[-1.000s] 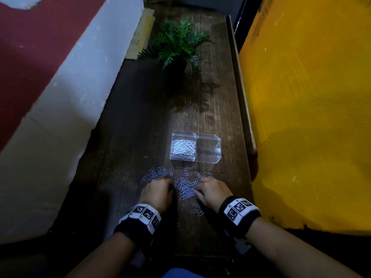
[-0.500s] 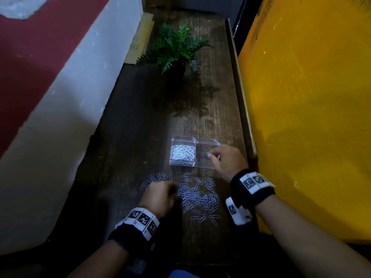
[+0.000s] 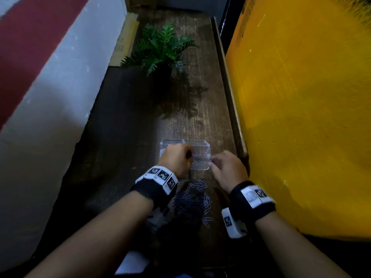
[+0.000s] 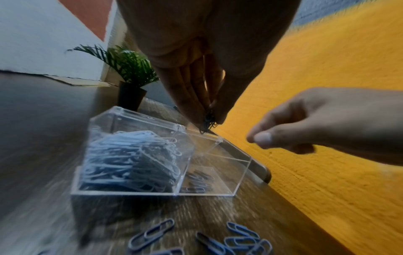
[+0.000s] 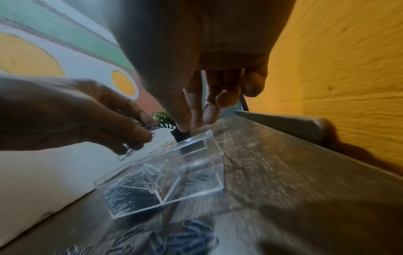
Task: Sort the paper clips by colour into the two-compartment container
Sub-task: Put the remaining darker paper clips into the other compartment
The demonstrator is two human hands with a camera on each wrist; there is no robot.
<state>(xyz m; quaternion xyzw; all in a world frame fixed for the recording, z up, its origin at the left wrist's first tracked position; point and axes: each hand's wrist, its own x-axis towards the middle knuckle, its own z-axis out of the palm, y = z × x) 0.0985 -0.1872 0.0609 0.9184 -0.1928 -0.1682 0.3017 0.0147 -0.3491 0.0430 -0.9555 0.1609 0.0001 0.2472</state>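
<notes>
A clear two-compartment container (image 3: 206, 155) stands on the dark wooden table. Its left compartment is full of white paper clips (image 4: 130, 158), and a few blue clips (image 4: 198, 181) lie in the right one. My left hand (image 3: 190, 155) hovers over the divider and right compartment, pinching a small bunch of blue clips (image 4: 209, 120) at its fingertips. My right hand (image 3: 212, 160) hangs just right of the container (image 5: 196, 172) with loosely curled fingers and nothing in it. A pile of loose blue clips (image 3: 190, 199) lies on the table between my wrists.
A potted fern (image 3: 160, 47) stands at the far end of the table. A yellow wall (image 3: 301, 117) and a raised wooden edge (image 3: 230, 97) run close along the right. A white and red wall borders the left side.
My left hand has lifted from the clip pile and moved forward over the container with blue clips in it. My right hand went from the pile to the container's right side and stays there.
</notes>
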